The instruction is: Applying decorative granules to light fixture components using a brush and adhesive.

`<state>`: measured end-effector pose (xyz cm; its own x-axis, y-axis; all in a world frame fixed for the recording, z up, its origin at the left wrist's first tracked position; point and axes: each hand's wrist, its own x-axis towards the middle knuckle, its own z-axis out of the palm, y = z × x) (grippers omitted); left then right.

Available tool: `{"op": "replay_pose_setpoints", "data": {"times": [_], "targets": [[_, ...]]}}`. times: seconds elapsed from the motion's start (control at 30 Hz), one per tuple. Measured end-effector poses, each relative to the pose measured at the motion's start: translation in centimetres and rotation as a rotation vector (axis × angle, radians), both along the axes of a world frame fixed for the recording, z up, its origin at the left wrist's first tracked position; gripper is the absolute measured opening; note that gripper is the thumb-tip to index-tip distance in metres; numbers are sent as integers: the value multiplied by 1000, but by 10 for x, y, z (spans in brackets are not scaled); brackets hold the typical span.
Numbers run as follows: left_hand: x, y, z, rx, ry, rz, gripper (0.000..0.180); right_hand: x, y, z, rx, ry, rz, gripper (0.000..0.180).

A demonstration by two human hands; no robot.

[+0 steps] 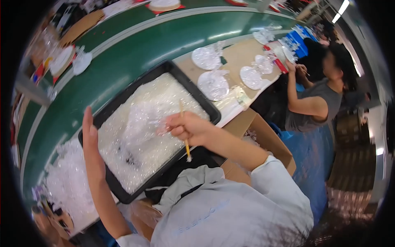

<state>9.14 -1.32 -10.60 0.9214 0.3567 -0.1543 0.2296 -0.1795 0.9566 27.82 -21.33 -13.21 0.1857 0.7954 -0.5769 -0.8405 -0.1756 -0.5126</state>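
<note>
A thin yellow-handled brush (pixel 187 149) is gripped in my right hand (pixel 188 128), its pale tip pointing down toward me. The same hand pinches a small clear, shiny piece (pixel 162 126) at its fingertips; its exact kind is blurred. Below lies a black tray (pixel 196 88) filled with whitish glittering flakes (pixel 144 107). At the tray's left rim, my left hand (pixel 89 125) is raised edge-on with straight fingers, and nothing shows in it.
Clear-wrapped round white pieces (pixel 213 85) lie on a board to the right. An open cardboard box (pixel 267 140) stands at my right. Clear plastic pieces (pixel 70 177) are heaped left. A green conveyor (pixel 123 61) runs behind the tray. A co-worker (pixel 312 99) works far right.
</note>
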Motion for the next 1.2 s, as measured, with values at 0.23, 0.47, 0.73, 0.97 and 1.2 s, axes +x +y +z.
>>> {"op": "replay_pose_setpoints", "data": {"times": [0.23, 0.47, 0.73, 0.97, 1.2], "targets": [[18, -2, 23, 4, -20, 388, 60, -28, 0, -1, 201, 138, -46, 17], [-16, -28, 19, 44, -426, 397, 57, -36, -1, 14, 271, 127, -94, 16], [1, -34, 24, 279, -224, 410, 91, -15, -5, 22, 292, -89, -51, 20], [-10, -31, 14, -57, -780, 461, 78, -23, -1, 20, 282, -30, -38, 24], [-23, -24, 11, 388, -281, 344, 64, -23, 3, 20, 393, -74, 0, 23]]}}
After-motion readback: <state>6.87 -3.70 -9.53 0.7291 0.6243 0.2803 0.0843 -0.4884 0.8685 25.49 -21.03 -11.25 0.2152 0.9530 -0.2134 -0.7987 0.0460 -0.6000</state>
